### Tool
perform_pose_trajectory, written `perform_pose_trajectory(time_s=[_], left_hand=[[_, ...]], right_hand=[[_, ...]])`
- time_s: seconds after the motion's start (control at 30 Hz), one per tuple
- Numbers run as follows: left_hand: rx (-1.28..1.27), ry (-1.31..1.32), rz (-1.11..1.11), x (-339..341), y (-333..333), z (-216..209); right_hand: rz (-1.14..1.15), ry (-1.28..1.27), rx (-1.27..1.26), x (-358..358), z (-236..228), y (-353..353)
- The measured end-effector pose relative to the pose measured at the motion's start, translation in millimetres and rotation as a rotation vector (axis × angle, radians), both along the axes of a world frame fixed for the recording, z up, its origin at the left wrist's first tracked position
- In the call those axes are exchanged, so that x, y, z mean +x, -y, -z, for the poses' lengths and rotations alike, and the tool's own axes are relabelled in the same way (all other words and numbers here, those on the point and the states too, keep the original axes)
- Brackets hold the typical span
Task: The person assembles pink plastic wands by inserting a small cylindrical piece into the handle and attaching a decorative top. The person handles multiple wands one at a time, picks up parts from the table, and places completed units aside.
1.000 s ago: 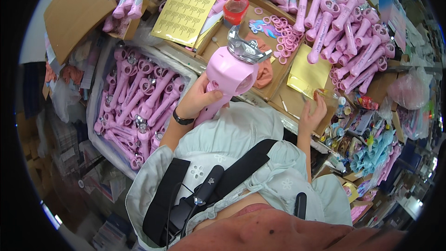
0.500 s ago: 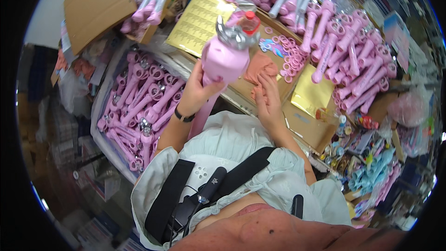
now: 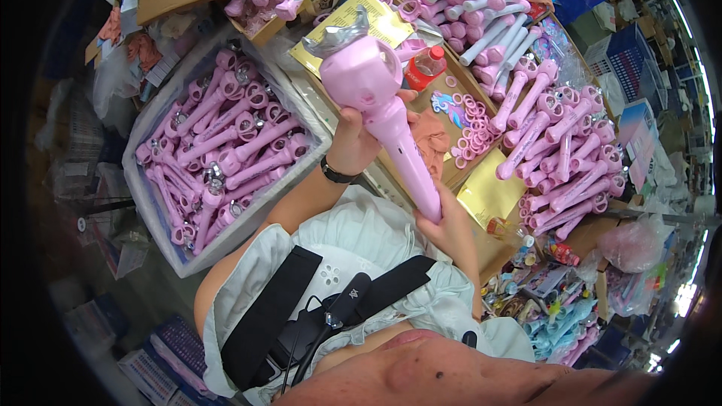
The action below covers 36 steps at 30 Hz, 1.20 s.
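Observation:
A pink plastic toy wand [image 3: 410,162] with a large rounded head and a silver crown-like top slants across the view in front of my body. My left hand [image 3: 355,141] is closed round its neck, just under the head. Lower down, my right hand [image 3: 453,227] grips the handle's end. Behind the handle lies a crumpled peach cloth [image 3: 430,137], partly hidden by the wand. Pink rings [image 3: 474,131] lie in a loose group beside the cloth, in a shallow cardboard tray [image 3: 459,83].
On the left stands a lined bin [image 3: 320,131] filled with similar pink wands. More pink handles [image 3: 575,150] are heaped at the right, and white-and-pink ones [image 3: 481,0] at the back. A red-capped bottle [image 3: 426,68] and yellow sheets [image 3: 490,192] lie around the tray.
The wand has tilted, its head going up and left and its handle swinging right. My right hand has left the peach cloth and taken hold of the handle's end.

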<state>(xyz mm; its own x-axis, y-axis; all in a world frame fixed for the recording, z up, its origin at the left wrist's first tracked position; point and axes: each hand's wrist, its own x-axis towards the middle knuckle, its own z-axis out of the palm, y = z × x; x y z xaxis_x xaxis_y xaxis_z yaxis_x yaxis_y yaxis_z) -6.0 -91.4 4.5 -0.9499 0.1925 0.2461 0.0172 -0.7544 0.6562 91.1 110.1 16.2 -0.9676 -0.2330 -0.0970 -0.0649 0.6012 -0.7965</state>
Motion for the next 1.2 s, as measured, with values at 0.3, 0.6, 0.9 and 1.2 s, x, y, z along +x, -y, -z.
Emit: perform_pose_trajectory(time_s=[0.3,0.6,0.9,1.2], left_hand=[[0.202,-0.007,0.258,0.1,-17.2,-0.6],[-0.168,0.221,-0.020,14.0,-27.3,-18.0],[-0.041,0.262,0.172,15.6,-16.1,-24.3],[-0.180,0.248,0.121,15.5,-17.5,-24.7]], right_hand=[[-0.287,0.926,-0.909,-3.4,23.2,-37.6],[0.120,0.365,-0.370,13.5,14.3,-10.0],[-0.223,0.807,-0.928,7.4,22.6,-33.5],[-0.246,0.896,-1.116,8.7,30.4,-30.1]])
